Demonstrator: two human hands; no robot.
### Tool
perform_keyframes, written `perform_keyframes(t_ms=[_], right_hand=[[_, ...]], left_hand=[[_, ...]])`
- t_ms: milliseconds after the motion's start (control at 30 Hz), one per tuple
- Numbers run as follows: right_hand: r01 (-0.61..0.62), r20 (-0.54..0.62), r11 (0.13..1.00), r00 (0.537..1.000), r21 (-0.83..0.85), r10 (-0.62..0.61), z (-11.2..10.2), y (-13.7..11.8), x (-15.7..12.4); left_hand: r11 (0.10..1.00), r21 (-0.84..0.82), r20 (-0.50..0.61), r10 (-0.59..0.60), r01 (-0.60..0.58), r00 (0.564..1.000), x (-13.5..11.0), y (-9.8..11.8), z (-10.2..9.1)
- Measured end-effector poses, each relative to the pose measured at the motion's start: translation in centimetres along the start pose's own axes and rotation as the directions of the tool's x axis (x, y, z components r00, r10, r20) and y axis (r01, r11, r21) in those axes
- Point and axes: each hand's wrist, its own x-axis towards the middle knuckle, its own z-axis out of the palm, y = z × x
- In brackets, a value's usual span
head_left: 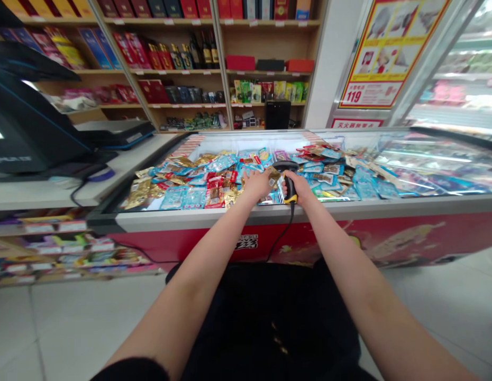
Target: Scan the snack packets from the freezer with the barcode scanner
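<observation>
My left hand [255,183] rests palm down on the heap of snack packets, its visible fingers spread. Against its thumb side is a gold packet [274,177]; whether the thumb pins it I cannot make out. My right hand [299,189] is wrapped around the grip of a black and yellow barcode scanner [289,191], close beside that gold packet. From the scanner's base a black cable [282,233] hangs over the front of the freezer chest. Red packets [215,189] and light blue packets [178,197] lie left of my hands, with more blue packets [365,182] to the right.
The packets lie on top of a freezer chest [389,212] with a red front. At left stands a counter [129,164] with a black checkout machine [35,121] and a flat scale [115,132]. Stocked shelves [170,71] rise behind; a fire-safety poster [391,53] hangs at right.
</observation>
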Motion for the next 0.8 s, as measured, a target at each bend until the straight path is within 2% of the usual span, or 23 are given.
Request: perform_keyframes(t_ms=[167,300,400,500,600,700,800], right_hand=[[0.000,0.005,1.000,1.000,-0.001,0.000,0.2,-0.3,-0.5],[0.021,0.018,1.000,1.000,-0.011,-0.021,0.2,-0.4,-0.8],[0.046,0.015,0.998,0.999,-0.043,-0.046,0.2,-0.4,-0.8],[0.089,0.027,0.994,0.996,-0.061,-0.088,0.1,-0.1,-0.8],[0.125,0.044,0.988,0.992,-0.094,-0.121,0.2,0.0,-0.9],[0.161,0.064,0.974,0.986,-0.157,-0.152,0.8,-0.1,-1.4],[0.195,0.059,0.960,0.981,-0.200,-0.187,1.6,-0.4,-2.4]], left_hand=[[0.993,-0.089,-0.094,-0.086,0.078,0.992,0.8,0.0,0.0],[0.955,-0.290,-0.205,-0.121,0.058,0.971,1.5,-0.9,0.9],[0.849,-0.528,-0.314,-0.165,-0.027,0.935,2.0,-1.7,1.5],[0.713,-0.696,-0.399,-0.283,-0.087,0.872,2.2,-2.7,1.6],[0.616,-0.783,-0.384,-0.373,-0.084,0.845,2.0,-3.8,1.6],[0.498,-0.867,-0.276,-0.428,-0.031,0.860,2.0,-4.9,2.1],[0.406,-0.914,-0.205,-0.424,-0.017,0.882,2.1,-5.3,2.7]])
